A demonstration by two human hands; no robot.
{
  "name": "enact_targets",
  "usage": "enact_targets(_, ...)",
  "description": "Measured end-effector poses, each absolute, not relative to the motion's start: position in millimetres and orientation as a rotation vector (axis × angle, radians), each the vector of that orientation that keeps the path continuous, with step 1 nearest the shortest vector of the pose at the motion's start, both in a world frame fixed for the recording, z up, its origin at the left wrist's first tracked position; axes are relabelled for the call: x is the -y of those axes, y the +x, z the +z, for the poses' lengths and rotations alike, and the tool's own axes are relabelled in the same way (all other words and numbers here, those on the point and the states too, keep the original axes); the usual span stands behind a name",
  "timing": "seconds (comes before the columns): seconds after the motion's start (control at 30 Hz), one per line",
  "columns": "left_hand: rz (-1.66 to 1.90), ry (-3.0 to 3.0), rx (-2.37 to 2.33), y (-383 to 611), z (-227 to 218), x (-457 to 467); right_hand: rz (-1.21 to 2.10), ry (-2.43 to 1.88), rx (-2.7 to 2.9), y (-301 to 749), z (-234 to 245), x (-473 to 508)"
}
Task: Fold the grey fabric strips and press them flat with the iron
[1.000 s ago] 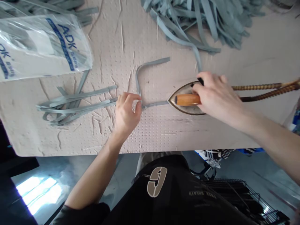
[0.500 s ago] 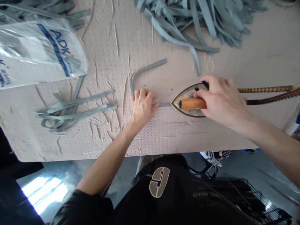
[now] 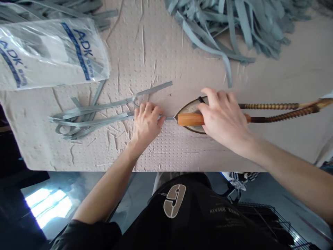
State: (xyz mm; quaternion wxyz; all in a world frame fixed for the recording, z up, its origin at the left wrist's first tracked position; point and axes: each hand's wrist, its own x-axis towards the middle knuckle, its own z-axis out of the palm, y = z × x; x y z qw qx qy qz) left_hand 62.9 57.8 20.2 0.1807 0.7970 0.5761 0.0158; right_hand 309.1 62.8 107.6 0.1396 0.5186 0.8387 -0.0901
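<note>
My right hand [image 3: 225, 116] is wrapped round the wooden handle of an iron [image 3: 191, 119], whose pointed tip faces left. A narrow grey fabric strip [image 3: 153, 89] runs from under the iron's tip to my left hand [image 3: 147, 123]. Beyond those fingers it bends up and back to the right, its far end lying loose on the board. My left fingers are closed on the strip just ahead of the tip; the part under the iron and palm is hidden. Close by on the left lie several folded grey strips [image 3: 85, 116], reaching towards my left hand.
A big heap of grey strips [image 3: 249, 27] spreads across the upper right. At upper left a clear plastic bag [image 3: 52, 52] with blue lettering lies by more strips [image 3: 78, 10]. Two coil-wrapped hoses [image 3: 283, 113] trail right from the iron over the padded board [image 3: 166, 152].
Both hands have shifted left over the board, the iron sliding along with my right hand. The loose end of the strip has moved left and lower, its bend now beside the folded strips.
</note>
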Motion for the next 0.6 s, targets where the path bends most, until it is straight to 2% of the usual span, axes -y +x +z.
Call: enact_targets(0.6, 0.212, 2.097, -1.518, 43, 14, -55, -0.294, 1.489, -2.407, 269, 110, -73)
